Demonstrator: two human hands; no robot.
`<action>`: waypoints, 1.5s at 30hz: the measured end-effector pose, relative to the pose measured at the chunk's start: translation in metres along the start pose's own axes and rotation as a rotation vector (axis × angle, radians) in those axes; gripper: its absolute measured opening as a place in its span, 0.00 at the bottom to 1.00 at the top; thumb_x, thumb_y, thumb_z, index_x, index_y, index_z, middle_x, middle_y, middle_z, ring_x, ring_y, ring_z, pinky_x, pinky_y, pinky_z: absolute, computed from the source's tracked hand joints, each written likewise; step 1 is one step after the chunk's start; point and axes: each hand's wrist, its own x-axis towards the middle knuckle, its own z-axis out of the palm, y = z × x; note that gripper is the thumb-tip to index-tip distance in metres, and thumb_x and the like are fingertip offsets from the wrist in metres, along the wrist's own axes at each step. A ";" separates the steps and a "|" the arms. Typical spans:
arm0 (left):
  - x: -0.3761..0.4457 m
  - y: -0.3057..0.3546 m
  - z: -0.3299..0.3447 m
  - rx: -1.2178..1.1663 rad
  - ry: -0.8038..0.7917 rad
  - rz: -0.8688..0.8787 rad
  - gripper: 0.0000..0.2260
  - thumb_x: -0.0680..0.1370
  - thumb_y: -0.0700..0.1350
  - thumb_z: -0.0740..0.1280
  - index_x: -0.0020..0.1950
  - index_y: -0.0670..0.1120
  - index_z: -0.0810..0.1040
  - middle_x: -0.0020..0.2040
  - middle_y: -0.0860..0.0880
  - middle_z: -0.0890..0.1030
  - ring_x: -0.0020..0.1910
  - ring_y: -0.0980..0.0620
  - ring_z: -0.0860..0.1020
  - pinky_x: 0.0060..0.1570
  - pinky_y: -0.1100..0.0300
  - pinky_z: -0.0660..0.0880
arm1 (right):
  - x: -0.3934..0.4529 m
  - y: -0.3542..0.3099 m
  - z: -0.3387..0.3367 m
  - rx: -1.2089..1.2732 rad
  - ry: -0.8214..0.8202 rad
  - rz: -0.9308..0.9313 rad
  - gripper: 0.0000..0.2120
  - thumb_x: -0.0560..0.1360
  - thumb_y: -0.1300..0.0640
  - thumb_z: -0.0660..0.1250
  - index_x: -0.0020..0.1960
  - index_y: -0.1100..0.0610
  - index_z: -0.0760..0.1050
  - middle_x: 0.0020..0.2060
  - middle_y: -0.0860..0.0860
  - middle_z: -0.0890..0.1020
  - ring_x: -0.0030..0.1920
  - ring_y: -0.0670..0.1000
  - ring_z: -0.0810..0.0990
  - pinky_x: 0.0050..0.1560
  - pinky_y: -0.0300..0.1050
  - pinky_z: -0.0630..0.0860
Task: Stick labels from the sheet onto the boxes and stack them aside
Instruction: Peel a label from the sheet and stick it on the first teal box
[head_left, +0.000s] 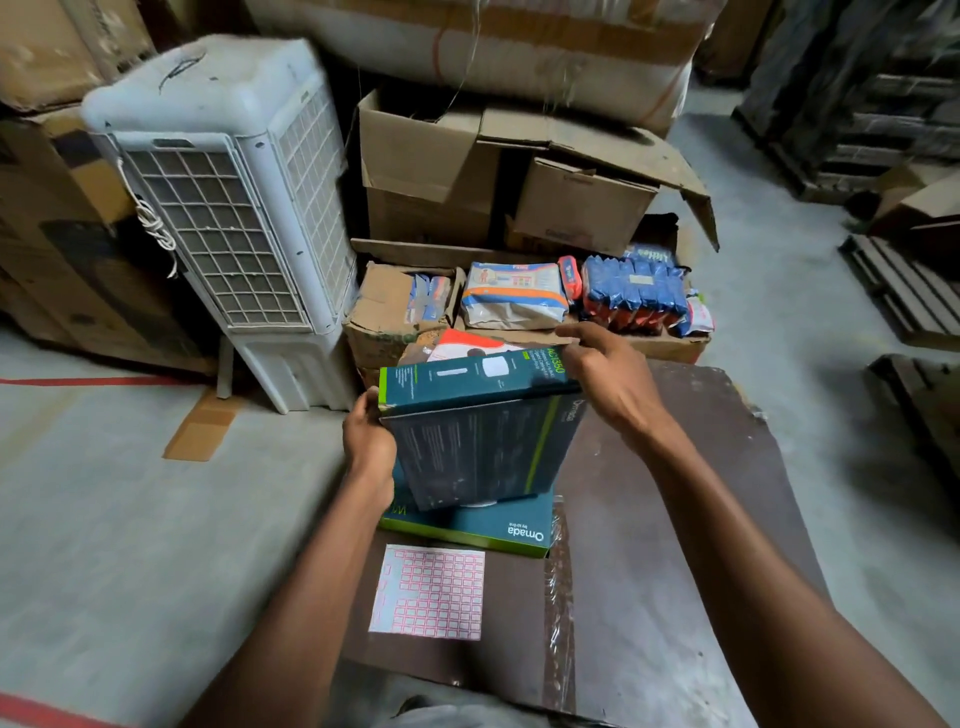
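At your 10 o'clock stands a white air cooler (228, 208) on the floor. Your left hand (368, 441) grips the left edge of a dark teal box (483, 431), thumb curled over its top corner, holding it tilted above a second teal box (498, 530) that lies flat on the brown bench (675, 519). The label sheet (428, 592), gridded in pink, lies flat on the bench at 6 o'clock, just beside that lower box. Your right hand (608, 379) holds the raised box's far right corner, fingers curved over it. Blue packets (636, 296) sit in a carton at 1 o'clock.
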 end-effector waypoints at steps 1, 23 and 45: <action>0.006 0.002 0.003 0.010 0.014 -0.045 0.13 0.86 0.43 0.57 0.62 0.44 0.80 0.56 0.45 0.84 0.54 0.46 0.80 0.57 0.49 0.78 | -0.001 0.003 0.001 0.009 -0.012 -0.007 0.26 0.72 0.51 0.63 0.70 0.44 0.74 0.63 0.54 0.80 0.53 0.49 0.81 0.55 0.55 0.82; -0.014 0.009 0.018 1.222 -0.383 1.317 0.22 0.82 0.50 0.66 0.77 0.58 0.69 0.73 0.58 0.74 0.74 0.53 0.70 0.74 0.47 0.59 | -0.019 0.071 0.022 -0.261 0.100 -0.113 0.33 0.76 0.51 0.73 0.76 0.39 0.64 0.75 0.51 0.69 0.73 0.56 0.68 0.70 0.66 0.72; -0.009 -0.008 0.022 1.037 -0.312 1.329 0.20 0.76 0.39 0.74 0.66 0.53 0.82 0.64 0.53 0.82 0.68 0.49 0.77 0.63 0.47 0.73 | -0.026 0.075 0.064 -0.715 0.299 -0.552 0.24 0.81 0.45 0.65 0.76 0.48 0.70 0.76 0.51 0.71 0.78 0.57 0.65 0.78 0.58 0.60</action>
